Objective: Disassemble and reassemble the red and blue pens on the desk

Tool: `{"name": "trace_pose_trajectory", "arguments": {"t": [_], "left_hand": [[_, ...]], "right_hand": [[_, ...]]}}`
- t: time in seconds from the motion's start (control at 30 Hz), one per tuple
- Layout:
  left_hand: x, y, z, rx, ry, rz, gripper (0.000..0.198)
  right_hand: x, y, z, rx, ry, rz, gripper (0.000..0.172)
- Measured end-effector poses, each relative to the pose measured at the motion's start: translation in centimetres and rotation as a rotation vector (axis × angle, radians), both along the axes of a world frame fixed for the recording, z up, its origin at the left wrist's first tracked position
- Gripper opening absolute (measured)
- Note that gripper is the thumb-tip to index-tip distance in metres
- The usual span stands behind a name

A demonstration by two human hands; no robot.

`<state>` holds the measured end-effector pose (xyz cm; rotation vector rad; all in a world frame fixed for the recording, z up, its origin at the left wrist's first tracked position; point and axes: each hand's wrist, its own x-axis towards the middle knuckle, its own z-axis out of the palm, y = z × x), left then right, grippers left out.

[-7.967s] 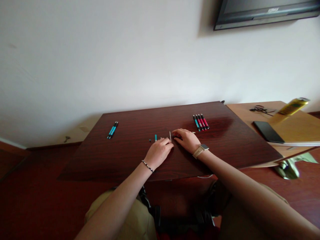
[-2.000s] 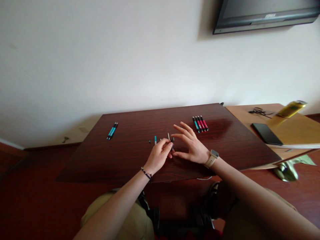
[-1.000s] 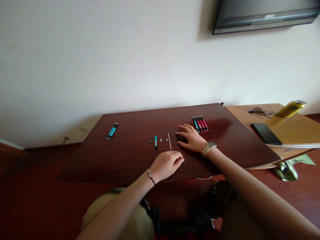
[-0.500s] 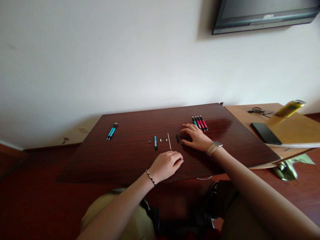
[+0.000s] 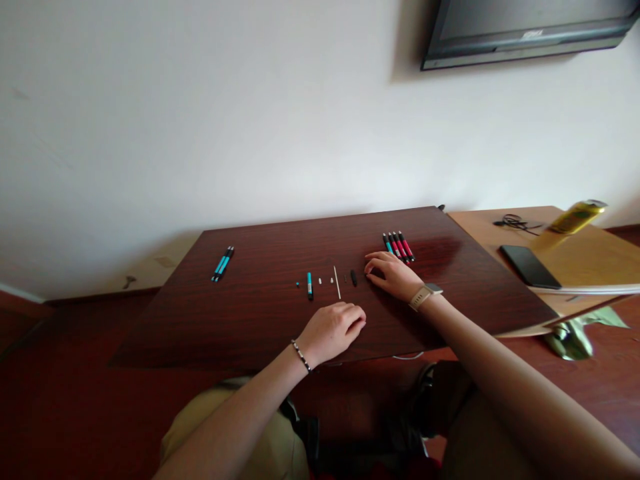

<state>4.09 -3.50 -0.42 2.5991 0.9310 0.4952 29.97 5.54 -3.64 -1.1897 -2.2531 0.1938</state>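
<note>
My left hand [image 5: 334,330] rests loosely curled near the front edge of the dark table, with nothing visible in it. My right hand [image 5: 394,275] is on the table with thumb and fingertips drawn together in a pinch; anything between them is too small to make out. Just left of those fingertips lies a short black pen grip [image 5: 354,277]. Further left, in a row, are a thin dark spring-like piece [image 5: 345,277], a white ink refill [image 5: 337,283], two small white pieces [image 5: 331,281], a blue-and-black pen barrel [image 5: 309,285] and a tiny blue piece [image 5: 298,285].
Several pink pens and one blue pen [image 5: 388,243] lie behind my right hand. Two blue pens [image 5: 223,263] are at the table's left. On the lighter side table are a phone [image 5: 529,267], a black cable [image 5: 517,223] and a yellow can [image 5: 579,217]. A television [image 5: 530,33] hangs above.
My right hand's fingers have drawn in from a spread pose to a pinch beside the black pen grip. My left hand has stayed in place.
</note>
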Motion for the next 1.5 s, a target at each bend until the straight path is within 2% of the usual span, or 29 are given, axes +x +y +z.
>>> {"name": "trace_pose_trajectory", "arguments": {"t": [0.37,0.5,0.6,0.7,0.83,0.93,1.17,1.33,1.5], "left_hand": [[0.0,0.0,-0.4,0.019,-0.001,-0.021,0.013],[-0.1,0.0,-0.3,0.035,0.009,-0.027,0.014],[-0.2,0.0,-0.2,0.056,0.023,-0.032,0.015],[-0.1,0.1,-0.5,0.081,0.031,-0.035,0.017],[-0.1,0.0,-1.5,0.107,0.001,-0.056,0.016],[-0.4,-0.3,-2.4,0.091,-0.012,-0.132,0.017],[-1.2,-0.9,-3.0,0.016,-0.127,-0.239,0.02],[-0.6,-0.7,-3.0,-0.049,-0.014,-0.248,0.017],[-0.3,-0.8,-2.0,-0.121,0.026,-0.225,0.012]], "right_hand": [[-0.3,0.0,0.1,0.005,0.029,0.02,0.009],[-0.7,-0.8,1.0,0.023,0.05,0.006,0.023],[-2.0,-2.3,2.1,0.043,0.109,0.008,0.024],[-4.2,-4.9,3.5,0.025,0.197,0.089,0.019],[-7.2,-8.5,4.6,-0.131,0.286,0.456,0.031],[-8.6,-10.0,4.8,-0.212,0.396,0.615,0.041],[-9.1,-10.2,4.5,-0.352,0.54,0.68,0.037],[-9.2,-10.2,3.6,-0.322,0.455,0.661,0.044],[-9.3,-10.3,3.7,-0.342,0.451,0.636,0.039]]}}
